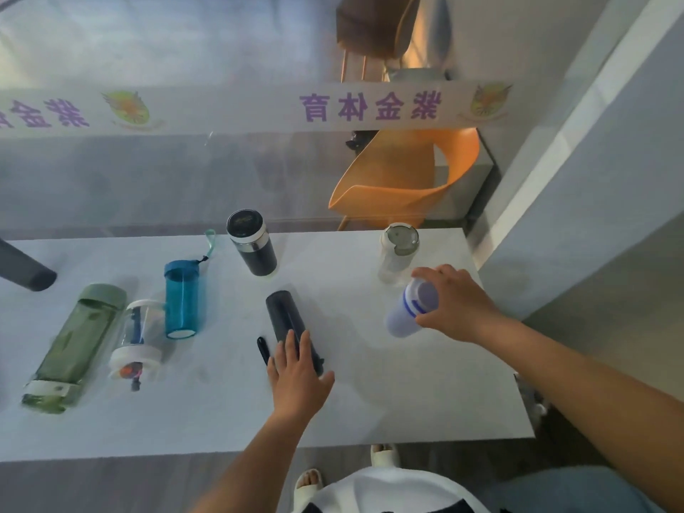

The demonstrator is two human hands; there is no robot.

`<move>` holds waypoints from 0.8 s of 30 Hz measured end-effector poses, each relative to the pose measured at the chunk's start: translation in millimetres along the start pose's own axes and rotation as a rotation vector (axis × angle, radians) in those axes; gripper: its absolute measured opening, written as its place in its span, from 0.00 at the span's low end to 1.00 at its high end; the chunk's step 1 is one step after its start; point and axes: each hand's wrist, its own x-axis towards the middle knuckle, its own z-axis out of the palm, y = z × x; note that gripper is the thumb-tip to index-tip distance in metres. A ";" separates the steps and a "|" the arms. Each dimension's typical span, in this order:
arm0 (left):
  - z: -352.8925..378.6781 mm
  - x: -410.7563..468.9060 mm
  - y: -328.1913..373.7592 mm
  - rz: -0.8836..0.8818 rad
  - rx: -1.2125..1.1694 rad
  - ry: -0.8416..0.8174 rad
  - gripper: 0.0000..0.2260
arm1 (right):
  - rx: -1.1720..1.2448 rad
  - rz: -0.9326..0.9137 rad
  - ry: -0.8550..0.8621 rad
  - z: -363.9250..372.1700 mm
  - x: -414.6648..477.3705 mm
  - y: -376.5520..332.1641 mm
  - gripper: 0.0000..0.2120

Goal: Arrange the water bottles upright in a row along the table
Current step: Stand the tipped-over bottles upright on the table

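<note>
My right hand [457, 303] grips a white bottle with blue rings [411, 311] near its top, tilted, at the table's right. My left hand [298, 368] lies over the near end of a black bottle [287, 320] that rests on its side mid-table; fingers spread on it. A black tumbler [253, 244] and a clear bottle [396, 253] stand upright at the back. On their sides at the left lie a teal bottle [182, 299], a clear bottle with white ends [137, 336] and a green bottle [76, 346].
The white table [407, 394] ends at a glass partition carrying a banner [366, 105]. An orange chair [403, 179] stands behind the glass. A dark cylinder [26, 270] pokes in at the far left. A grey wall runs along the right.
</note>
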 end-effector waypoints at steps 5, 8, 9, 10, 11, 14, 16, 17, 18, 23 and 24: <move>2.4 -0.8 -13.6 0.082 0.069 -0.032 0.38 | -0.029 0.066 -0.022 23.8 -12.3 -2.8 0.36; 0.9 -0.1 -20.6 0.112 0.075 -0.041 0.39 | -0.028 0.110 -0.038 36.9 -15.8 -6.8 0.36; -0.1 0.5 -22.7 0.124 0.072 -0.042 0.40 | -0.019 0.120 -0.033 40.5 -17.0 -8.5 0.36; -1.2 1.3 -24.3 0.137 0.071 -0.045 0.40 | -0.007 0.128 -0.022 43.7 -18.0 -9.7 0.37; -2.4 2.2 -25.7 0.152 0.071 -0.049 0.40 | -0.001 0.132 -0.009 46.6 -18.9 -10.2 0.37; -5.9 3.5 -31.4 0.194 0.058 -0.062 0.40 | -0.010 0.140 0.004 52.6 -22.2 -10.0 0.38; -9.5 4.4 -36.6 0.227 0.033 -0.071 0.40 | -0.066 0.146 0.027 53.1 -25.1 -12.6 0.41; -11.4 5.3 -39.9 0.243 0.011 -0.075 0.40 | -0.115 0.141 0.052 52.1 -27.4 -16.3 0.41; -13.5 6.0 -43.5 0.257 -0.017 -0.078 0.41 | -0.156 0.123 0.088 51.0 -30.2 -21.7 0.41; -23.1 4.6 -71.0 0.261 -0.171 -0.054 0.39 | 0.000 -0.053 0.344 69.1 -54.4 -79.7 0.34; -23.3 2.7 -79.4 0.242 -0.186 -0.039 0.39 | 0.049 -0.069 0.341 82.5 -58.0 -92.4 0.33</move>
